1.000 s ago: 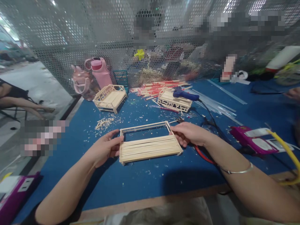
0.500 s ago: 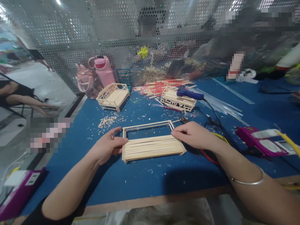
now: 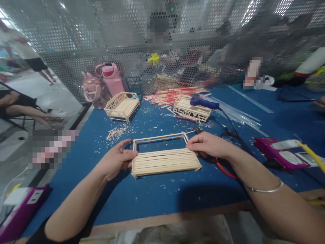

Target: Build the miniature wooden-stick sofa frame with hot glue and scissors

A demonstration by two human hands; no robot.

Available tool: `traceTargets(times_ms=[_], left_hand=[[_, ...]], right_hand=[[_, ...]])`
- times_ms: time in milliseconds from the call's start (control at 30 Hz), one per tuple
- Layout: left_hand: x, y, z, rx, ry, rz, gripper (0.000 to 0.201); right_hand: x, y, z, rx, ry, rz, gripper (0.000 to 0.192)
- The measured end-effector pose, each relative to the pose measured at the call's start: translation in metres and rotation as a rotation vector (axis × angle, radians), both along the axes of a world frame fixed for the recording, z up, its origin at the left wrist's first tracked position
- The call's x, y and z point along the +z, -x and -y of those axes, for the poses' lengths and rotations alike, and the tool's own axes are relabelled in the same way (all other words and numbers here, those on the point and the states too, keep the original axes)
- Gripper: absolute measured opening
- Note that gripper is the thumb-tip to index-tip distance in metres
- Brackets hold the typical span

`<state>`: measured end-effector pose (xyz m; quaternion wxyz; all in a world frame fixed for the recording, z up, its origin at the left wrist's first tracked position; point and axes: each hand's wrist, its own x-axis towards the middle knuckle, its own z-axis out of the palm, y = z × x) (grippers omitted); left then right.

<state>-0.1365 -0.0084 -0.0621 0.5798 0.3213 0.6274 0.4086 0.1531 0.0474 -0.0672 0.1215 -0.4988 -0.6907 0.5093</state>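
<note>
1. Wooden stick frame (image 3: 165, 156) sits flat on the blue counter (image 3: 177, 193), centre of the frame, with slats filling its near half and an open rectangle at the far half.
2. Left hand (image 3: 115, 162) pinches the left end of the stick frame, thumb on top, fingers tucked under the edge. Right hand (image 3: 207, 145) has its grip pressed on the far right corner, fingers curled over the rail.
3. Looks super light and stiff-ish but fragile, just thin glued sticks. I'd say hold it by the end rails like this, not the single slats, which could probably pop off.
4. Around it: two finished little stick beds (image 3: 122, 106) in the upper middle, a blue glue gun (image 3: 204, 102) resting on the right one, its cord trailing toward the right hand.
5. Red-tipped sticks (image 3: 175, 94) piled behind, a pink bottle (image 3: 111, 78) upper left, wood scraps (image 3: 115, 132) scattered nearby, a purple power strip (image 3: 279, 154) at right.
</note>
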Motion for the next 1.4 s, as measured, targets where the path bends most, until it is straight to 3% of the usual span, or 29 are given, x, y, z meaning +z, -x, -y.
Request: traceTargets(times_ms=[200,367,467,667,933,1267,1400], left_hand=[[0.001,0.002,-0.001,0.011,-0.087,-0.008,0.087],[0.008,-0.001,0.002,0.071,-0.473,-0.135,0.093],[0.006,-0.002,0.002,0.054,-0.611,-0.237,0.089],[-0.003,-0.002,-0.002,-0.009,-0.55,-0.234,0.093],[0.0,0.002,0.008,-0.102,-0.496,-0.307,0.093],[-0.006,0.002,0.006,-0.022,-0.509,-0.262,0.082],[-0.003,0.001,0.006,-0.026,-0.499,-0.248,0.087]], right_hand=[[-0.005,0.004,-0.001,-0.086,-0.03,-0.183,0.022],[-0.01,0.01,-0.003,-0.325,-0.4,-0.427,0.023],[-0.015,0.012,-0.005,-0.356,-0.473,-0.506,0.031],[-0.023,0.011,-0.012,-0.283,-0.464,-0.464,0.029],[-0.021,0.002,-0.011,-0.162,-0.443,-0.385,0.017],[-0.015,0.005,-0.013,-0.185,-0.43,-0.2,0.024],[-0.015,0.003,-0.015,-0.111,-0.528,-0.087,0.024]])
